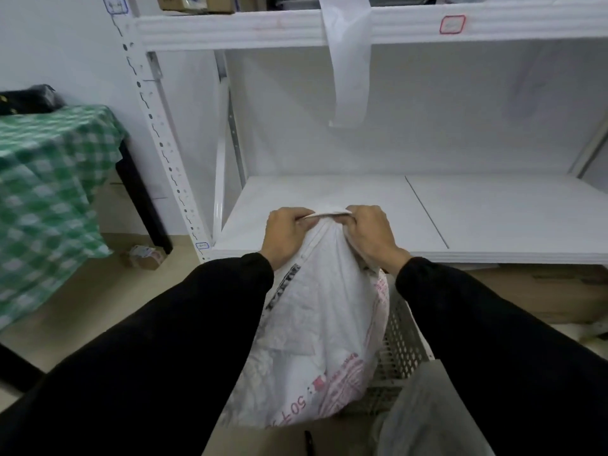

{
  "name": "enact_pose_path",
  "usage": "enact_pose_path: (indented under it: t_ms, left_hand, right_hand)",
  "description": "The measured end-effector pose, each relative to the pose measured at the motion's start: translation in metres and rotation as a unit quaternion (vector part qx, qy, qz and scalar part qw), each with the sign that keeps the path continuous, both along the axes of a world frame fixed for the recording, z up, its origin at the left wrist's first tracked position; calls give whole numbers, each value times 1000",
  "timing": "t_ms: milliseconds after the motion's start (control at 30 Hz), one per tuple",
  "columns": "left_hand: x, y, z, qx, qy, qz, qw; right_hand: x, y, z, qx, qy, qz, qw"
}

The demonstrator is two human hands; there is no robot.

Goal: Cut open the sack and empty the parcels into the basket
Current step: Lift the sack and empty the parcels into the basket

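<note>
White woven sack is hanging over the basket, left hand and right hand gripping its upper edge; emptying is probably beginning, no parcels showing.

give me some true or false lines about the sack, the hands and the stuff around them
1. The left hand and the right hand both grip the top edge of the sack. True.
2. The sack lies flat on the shelf. False: it hangs from the hands in front of the shelf.
3. The cloth on the left is plain red. False: it is green and white checked.
4. The basket has a wall full of holes. True.
5. The right hand holds a knife. False: its fingers hold only the sack.
</note>
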State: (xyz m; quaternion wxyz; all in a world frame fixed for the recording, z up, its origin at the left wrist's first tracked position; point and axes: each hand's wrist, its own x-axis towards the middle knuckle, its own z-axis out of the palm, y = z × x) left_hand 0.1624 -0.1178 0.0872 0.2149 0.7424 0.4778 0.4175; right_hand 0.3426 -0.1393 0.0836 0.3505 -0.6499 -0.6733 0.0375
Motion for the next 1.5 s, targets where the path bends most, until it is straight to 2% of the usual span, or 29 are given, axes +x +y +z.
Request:
enact_pose_path:
  t_ms: [100, 167, 233, 333, 367, 433, 467, 500, 567, 633, 733, 833, 967, 1033, 1133, 1233, 1367, 1500]
  left_hand:
    - [-12, -2, 2, -61, 85, -7, 994]
    - [-32, -5, -1, -175, 97, 11, 980]
    - [-46, -15, -2, -282, 127, 33, 951]
    - [-50, -45, -9, -356, 252, 23, 900]
    - [-48, -59, -11, -376, 262, 0, 889]
    - [-44, -83, -24, -428, 202, -88, 877]
    - [-42, -95, -33, -443, 174, -119, 871]
    - [-39, -107, -43, -423, 186, -113, 879]
    - [-38, -114, -62, -332, 286, -49, 898]
    - [-48, -105, -79, -326, 310, -10, 893]
    - [-65, -83, -93, -371, 286, 21, 883]
    - [-71, -61, -78, -337, 275, 42, 899]
    - [-82, -19, -21, -273, 183, 126, 936]
    - [-85, 0, 15, -239, 91, 149, 955]
    - [-75, 15, 62, -178, -45, 150, 971]
    - [-61, 21, 77, -174, -72, 134, 973]
    - [-54, 29, 92, -130, -201, 172, 955]
    - [-30, 26, 126, -118, -194, 118, 967]
  right_hand:
    - [23, -1, 14, -1, 1, -54, 999]
    - [42, -6, 14, -5, 31, -106, 994]
    - [53, -9, 16, -21, 89, -161, 983]
    - [56, -9, 27, -30, 138, -194, 971]
    - [54, -9, 30, -32, 136, -193, 971]
    - [47, -9, 36, -36, 138, -199, 970]
    - [44, -8, 37, -38, 151, -204, 967]
    - [41, -8, 37, -38, 169, -209, 962]
    - [35, -7, 37, -40, 208, -214, 953]
    - [31, -5, 34, -51, 242, -204, 947]
    - [33, -7, 28, -62, 293, -202, 932]
    - [43, -2, 25, -68, 314, -182, 930]
    - [49, 4, 41, -99, 203, -174, 959]
    - [51, 2, 50, -98, 135, -203, 965]
    - [61, -1, 57, -80, 102, -249, 960]
    - [67, -6, 65, -53, 59, -251, 965]
    - [73, -8, 88, 44, 20, -242, 969]
    - [74, -5, 112, 55, 53, -226, 971]
